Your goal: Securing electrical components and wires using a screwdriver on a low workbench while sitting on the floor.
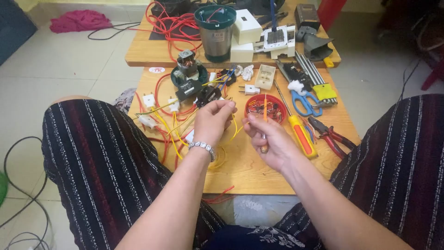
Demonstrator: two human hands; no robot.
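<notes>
My left hand (212,121), with a bead bracelet on the wrist, pinches a bundle of yellow wires (172,124) and a small black part (208,95) over a low wooden table (249,171). My right hand (270,141) grips a slim orange screwdriver (265,107), its tip pointing up beside a red bowl of small parts (268,107). The two hands are a few centimetres apart.
A yellow-and-red screwdriver (301,135), red-handled pliers (330,135) and blue scissors (303,103) lie to the right. A small motor (187,62), white plugs (149,99), red wires (173,25) and a steel canister (215,34) sit further back. My striped trouser legs (99,166) flank the table.
</notes>
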